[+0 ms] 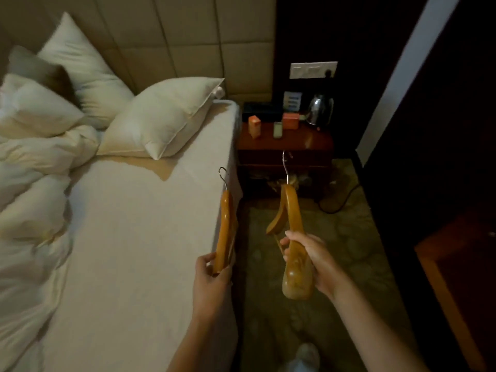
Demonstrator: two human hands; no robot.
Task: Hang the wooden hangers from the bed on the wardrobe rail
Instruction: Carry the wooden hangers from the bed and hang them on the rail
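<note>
I hold a wooden hanger in each hand. My left hand grips the lower end of one hanger, which stands edge-on above the right edge of the bed, its metal hook pointing up. My right hand is closed around one arm of a second wooden hanger, held over the carpet beside the bed, hook upward. No other hanger shows on the white sheet. The wardrobe rail is out of view.
Pillows and a crumpled duvet fill the bed's left and far side. A dark wooden nightstand with a kettle and small boxes stands ahead. A cable trails on the carpet. Dark wooden panelling rises on the right.
</note>
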